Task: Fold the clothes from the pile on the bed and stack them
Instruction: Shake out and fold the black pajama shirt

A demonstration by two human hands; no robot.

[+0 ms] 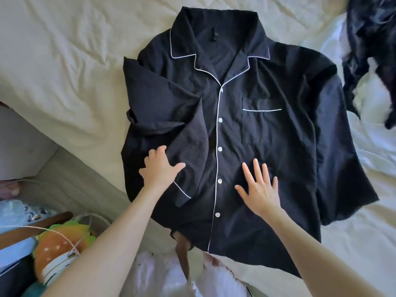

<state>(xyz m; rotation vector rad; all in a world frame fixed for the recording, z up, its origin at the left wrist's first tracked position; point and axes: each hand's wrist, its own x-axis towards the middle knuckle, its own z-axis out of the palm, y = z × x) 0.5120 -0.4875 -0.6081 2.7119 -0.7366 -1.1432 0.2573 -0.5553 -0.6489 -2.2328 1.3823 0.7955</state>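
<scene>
a dark heap of clothes (370,50) lies at the far right of the cream bed (64,61), apart from the shirt. off the bed's near left edge sit an orange plush toy (57,249) and white cords (70,239). the black pyjama shirt (246,136) with white piping lies face up, buttoned, mid-bed, its left sleeve folded in over the front. the left hand (159,169) rests on that folded sleeve, fingers curled at its edge. the right hand (260,186) presses flat on the shirt front, fingers spread.
</scene>
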